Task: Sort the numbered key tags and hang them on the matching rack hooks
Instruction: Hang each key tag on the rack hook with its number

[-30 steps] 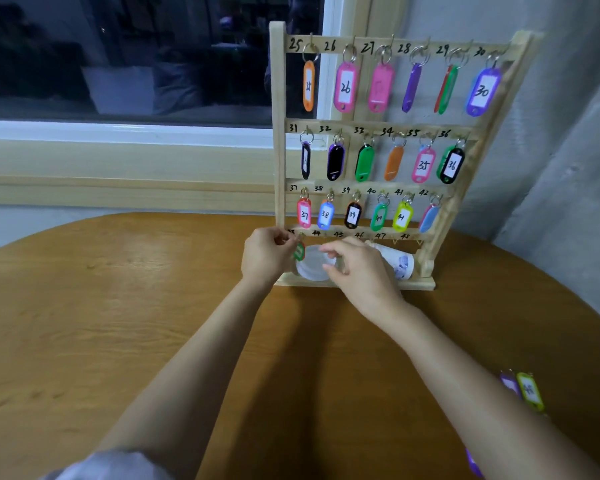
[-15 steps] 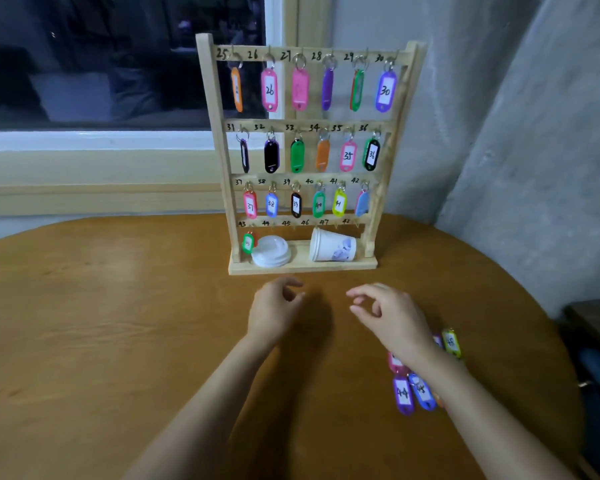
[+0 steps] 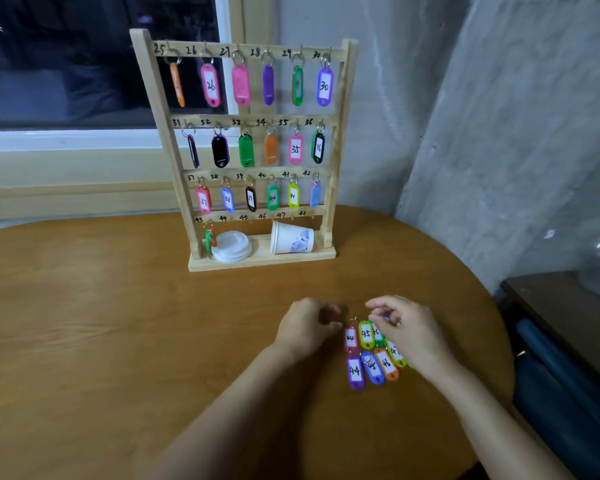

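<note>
The wooden key rack (image 3: 330,216) stands at the table's far side. Tags hang on hooks 25 to 42, and a green tag (image 3: 209,240) hangs on hook 43. The other bottom-row hooks are bare. Several loose tags lie bunched on the table near me, among them a pink 44 (image 3: 350,338), a yellow-green 45 (image 3: 365,334), a purple 44 (image 3: 355,372), a blue 45 (image 3: 373,368) and an orange 46 (image 3: 386,364). My left hand (image 3: 307,329) is curled, fingertips by the pink tag's ring. My right hand (image 3: 407,329) curls over the pile, pinching a small purple tag (image 3: 385,317).
A white paper cup (image 3: 291,239) lies on its side on the rack's base beside a white lid (image 3: 231,247). The round wooden table (image 3: 118,323) ends close to the right of the tags. A dark cabinet (image 3: 568,341) stands to the right, grey walls behind.
Both hands have drawn back from the rack's bottom row to the loose tags at the near right. The green tag stays hanging on hook 43.
</note>
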### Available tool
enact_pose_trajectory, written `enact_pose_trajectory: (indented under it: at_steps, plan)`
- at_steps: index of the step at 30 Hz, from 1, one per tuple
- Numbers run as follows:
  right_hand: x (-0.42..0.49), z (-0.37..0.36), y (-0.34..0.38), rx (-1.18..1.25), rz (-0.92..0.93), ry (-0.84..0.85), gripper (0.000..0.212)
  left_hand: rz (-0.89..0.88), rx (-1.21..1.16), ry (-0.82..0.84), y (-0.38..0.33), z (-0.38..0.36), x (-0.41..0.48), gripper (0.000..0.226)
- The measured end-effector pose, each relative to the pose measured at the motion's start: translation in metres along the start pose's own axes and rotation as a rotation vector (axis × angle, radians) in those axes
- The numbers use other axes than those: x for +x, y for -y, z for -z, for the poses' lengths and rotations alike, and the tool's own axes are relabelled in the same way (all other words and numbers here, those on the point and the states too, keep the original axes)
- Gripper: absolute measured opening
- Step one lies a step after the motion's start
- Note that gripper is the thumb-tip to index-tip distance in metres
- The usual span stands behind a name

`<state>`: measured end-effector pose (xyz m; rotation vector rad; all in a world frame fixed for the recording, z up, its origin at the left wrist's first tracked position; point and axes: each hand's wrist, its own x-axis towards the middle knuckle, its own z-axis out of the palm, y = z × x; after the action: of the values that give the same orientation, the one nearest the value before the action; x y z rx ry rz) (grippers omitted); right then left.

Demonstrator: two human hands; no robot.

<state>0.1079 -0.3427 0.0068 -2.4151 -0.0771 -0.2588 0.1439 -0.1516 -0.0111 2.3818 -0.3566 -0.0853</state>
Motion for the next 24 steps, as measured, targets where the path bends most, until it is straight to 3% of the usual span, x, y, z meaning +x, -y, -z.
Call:
enact_pose_trajectory:
  at_steps: [6, 16, 20, 24]
  plan:
    - [-0.003, -0.001, -0.002, 0.037, -0.022, -0.007, 0.020, -0.028, -0.020, 0.060, -0.010, -0.010, 0.010, 0.030]
    - [-0.021, -0.007, 0.003, 0.022, 0.018, 0.049, 0.016, -0.061, 0.082, 0.018, -0.007, -0.012, 0.014, 0.007]
    - [-0.027, -0.005, 0.013, -0.128, 0.042, 0.128, 0.006, -0.072, 0.113, -0.005, -0.003, -0.010, 0.014, 0.007]
    - [-0.029, -0.005, 0.020, -0.312, 0.101, 0.218, 0.018, -0.074, 0.141, 0.000, 0.001, -0.007, 0.014, 0.006]
